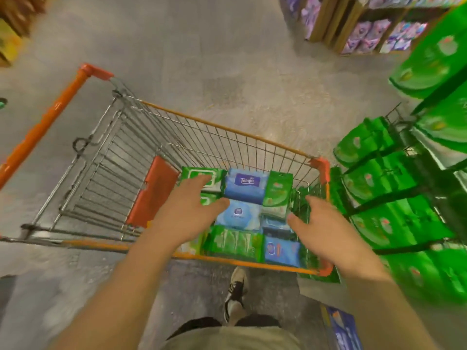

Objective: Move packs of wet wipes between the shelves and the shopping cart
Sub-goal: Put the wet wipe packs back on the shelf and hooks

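A wire shopping cart [222, 131] with orange trim stands on the floor in front of me. Several packs of wet wipes lie in its right end: a blue Tempo pack [246, 185], green packs [233, 241] and light blue packs [281, 251]. My left hand [187, 210] reaches into the cart with straight fingers lying on a green-and-white pack [214, 176]. My right hand [322, 228] hovers over the cart's right end with its fingers spread and relaxed, holding nothing.
Shelves [409, 193] at the right hold rows of green wipe packs. A wooden display [366, 29] with purple packs stands at the far right. The cart's orange handle [48, 117] points left. My shoe [236, 291] is below the cart, and a blue pack [341, 327] sits at bottom right.
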### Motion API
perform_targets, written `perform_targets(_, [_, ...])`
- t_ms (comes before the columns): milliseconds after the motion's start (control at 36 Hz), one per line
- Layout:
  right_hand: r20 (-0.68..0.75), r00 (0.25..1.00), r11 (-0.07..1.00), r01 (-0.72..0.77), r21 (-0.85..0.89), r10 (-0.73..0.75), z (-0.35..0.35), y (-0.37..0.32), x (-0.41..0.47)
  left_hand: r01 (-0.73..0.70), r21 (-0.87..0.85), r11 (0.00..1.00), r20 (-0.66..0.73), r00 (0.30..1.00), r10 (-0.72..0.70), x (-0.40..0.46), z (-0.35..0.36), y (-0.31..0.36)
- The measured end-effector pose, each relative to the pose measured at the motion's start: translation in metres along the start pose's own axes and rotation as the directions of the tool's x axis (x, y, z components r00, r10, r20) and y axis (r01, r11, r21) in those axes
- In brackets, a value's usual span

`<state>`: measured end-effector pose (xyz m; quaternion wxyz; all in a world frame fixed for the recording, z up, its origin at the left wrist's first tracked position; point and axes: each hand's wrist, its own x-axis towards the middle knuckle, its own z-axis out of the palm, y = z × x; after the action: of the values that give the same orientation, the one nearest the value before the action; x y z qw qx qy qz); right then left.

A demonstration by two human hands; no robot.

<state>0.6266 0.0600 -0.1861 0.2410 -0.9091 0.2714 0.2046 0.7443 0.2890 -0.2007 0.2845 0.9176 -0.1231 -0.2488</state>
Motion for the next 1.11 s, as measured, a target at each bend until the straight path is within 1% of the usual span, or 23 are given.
perform_targets(111, [0.043, 0.999, 0.999, -0.031, 0.03, 0.03, -0.003, 0.015, 0.035, 0.038, -0.023, 0.999, 0.015, 0.999, -0.038, 0.024, 0.012, 0.014])
perform_targets(250, [0.089, 0.994, 0.997, -0.066, 0.042, 0.062, -0.009, 0.032, 0.071, 0.054, -0.061, 0.997, 0.078, 0.996, -0.049, 0.046, 0.029, 0.034])
perform_targets(333, [0.109, 0.99, 0.99, -0.099, 0.102, 0.088, -0.009, 0.039, 0.085, 0.077, -0.068, 0.995, 0.142, 0.988, -0.067, 0.061, 0.04, 0.038])
perform_targets(444, [0.124, 0.989, 0.974, -0.109, 0.197, 0.086, -0.001, 0.051, 0.105, 0.132, -0.088, 0.987, 0.215, 0.97, -0.11, 0.087, 0.055, 0.041])
perform_targets(556, [0.162, 0.975, 0.929, -0.198, 0.311, 0.154, 0.015, 0.064, 0.134, 0.203, -0.132, 0.97, 0.303, 0.94, -0.155, 0.119, 0.082, 0.041])
perform_targets(694, [0.222, 0.937, 0.794, -0.348, 0.498, 0.271, 0.053, 0.076, 0.181, 0.397, -0.257, 0.881, 0.404, 0.872, -0.276, 0.161, 0.134, 0.038])
perform_targets(778, [0.289, 0.892, 0.637, -0.451, 0.625, 0.347, 0.075, 0.084, 0.207, 0.496, -0.302, 0.814, 0.48, 0.817, -0.32, 0.185, 0.172, 0.034])
perform_targets(861, [0.324, 0.862, 0.521, -0.496, 0.694, 0.389, 0.096, 0.089, 0.229, 0.536, -0.313, 0.784, 0.511, 0.791, -0.336, 0.207, 0.205, 0.032])
perform_targets(944, [0.371, 0.829, 0.43, -0.54, 0.723, 0.418, 0.12, 0.096, 0.247, 0.603, -0.309, 0.735, 0.509, 0.758, -0.408, 0.223, 0.227, 0.029])
perform_targets(1028, [0.441, 0.801, 0.351, -0.581, 0.734, 0.404, 0.14, 0.098, 0.26, 0.629, -0.356, 0.691, 0.533, 0.744, -0.403, 0.231, 0.24, 0.029])
perform_targets(1111, [0.477, 0.796, 0.26, -0.583, 0.77, 0.374, 0.154, 0.096, 0.267, 0.646, -0.395, 0.653, 0.533, 0.74, -0.41, 0.239, 0.247, 0.026])
